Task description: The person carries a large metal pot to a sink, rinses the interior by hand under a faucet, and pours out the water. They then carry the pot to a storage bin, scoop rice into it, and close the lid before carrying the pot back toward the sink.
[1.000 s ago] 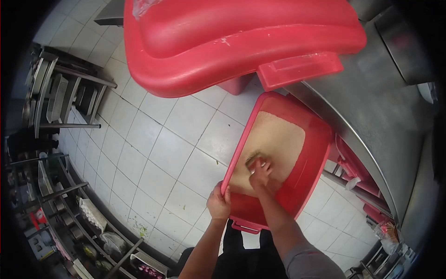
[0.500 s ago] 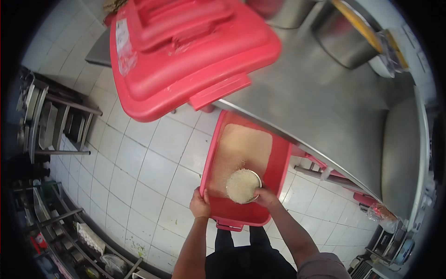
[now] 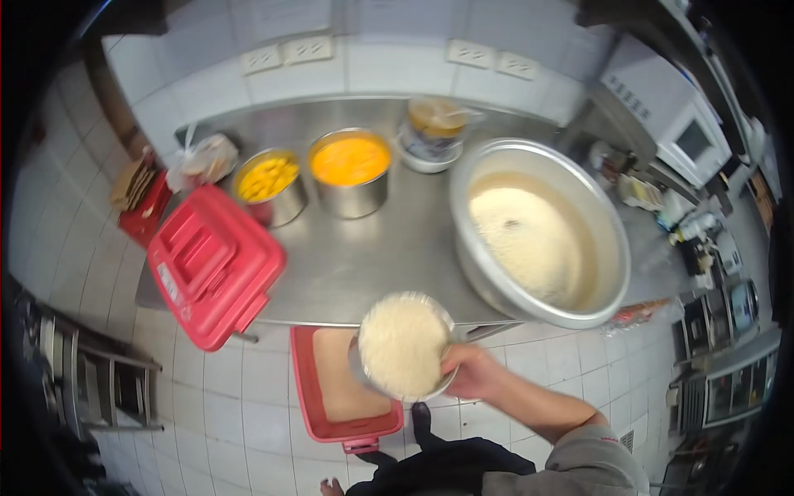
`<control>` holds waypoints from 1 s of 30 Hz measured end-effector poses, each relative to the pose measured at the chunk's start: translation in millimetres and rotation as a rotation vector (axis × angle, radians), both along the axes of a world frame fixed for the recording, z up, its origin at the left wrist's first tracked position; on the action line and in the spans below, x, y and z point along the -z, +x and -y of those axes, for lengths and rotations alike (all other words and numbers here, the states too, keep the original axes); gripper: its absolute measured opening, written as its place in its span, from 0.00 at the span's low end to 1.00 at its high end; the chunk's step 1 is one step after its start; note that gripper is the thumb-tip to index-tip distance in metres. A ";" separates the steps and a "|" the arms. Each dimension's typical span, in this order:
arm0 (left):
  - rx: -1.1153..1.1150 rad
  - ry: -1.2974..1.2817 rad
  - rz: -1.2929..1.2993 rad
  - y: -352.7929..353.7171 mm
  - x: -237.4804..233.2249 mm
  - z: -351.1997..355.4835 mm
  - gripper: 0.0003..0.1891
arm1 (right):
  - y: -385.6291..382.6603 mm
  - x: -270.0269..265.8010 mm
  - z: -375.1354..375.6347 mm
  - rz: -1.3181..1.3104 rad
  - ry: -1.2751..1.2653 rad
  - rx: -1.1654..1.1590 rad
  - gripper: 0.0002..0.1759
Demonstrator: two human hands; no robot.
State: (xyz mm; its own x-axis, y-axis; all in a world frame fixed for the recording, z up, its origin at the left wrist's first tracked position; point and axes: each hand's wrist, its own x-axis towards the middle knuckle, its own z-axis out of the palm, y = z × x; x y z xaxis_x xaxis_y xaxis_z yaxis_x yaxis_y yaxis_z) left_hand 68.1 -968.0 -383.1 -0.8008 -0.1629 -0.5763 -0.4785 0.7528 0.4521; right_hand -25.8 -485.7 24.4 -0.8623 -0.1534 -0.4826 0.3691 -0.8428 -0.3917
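My right hand (image 3: 468,369) is closed on the rim side of a round metal bowl (image 3: 452,382) heaped with dry rice (image 3: 401,347). The bowl is held up in front of the counter edge, partly above the red bin (image 3: 303,384), which stands on the floor with more rice inside. To the right on the counter sits a large metal basin (image 3: 471,273) holding pale rice in cloudy liquid. My left hand (image 3: 332,487) shows only at the bottom edge, its fingers slightly apart and nothing seen in them.
On the steel counter (image 3: 364,269) a red lid (image 3: 217,263) lies at the left. Behind it stand a pot of yellow pieces (image 3: 277,198), a pot of orange liquid (image 3: 351,194) and a tub in a white bowl (image 3: 430,153). A microwave (image 3: 666,107) is at far right.
My right hand has lifted the rice-filled bowl out of the bin towards the counter. My left hand has let go of the bin's rim. The view has swung up to the counter.
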 end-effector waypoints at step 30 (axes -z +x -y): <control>0.037 -0.116 -0.145 -176.2 -12.0 -95.2 0.37 | -68.4 83.8 62.9 -1.226 1.776 0.305 0.29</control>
State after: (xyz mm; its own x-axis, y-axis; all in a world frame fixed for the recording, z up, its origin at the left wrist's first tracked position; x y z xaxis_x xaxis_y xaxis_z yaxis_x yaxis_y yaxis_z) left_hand -108.1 -872.8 -371.1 -0.8810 -0.1907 -0.4330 -0.3855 0.8197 0.4235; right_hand -94.2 -548.6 -59.3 -0.6711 -0.1288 0.7301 -0.6404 0.5969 -0.4834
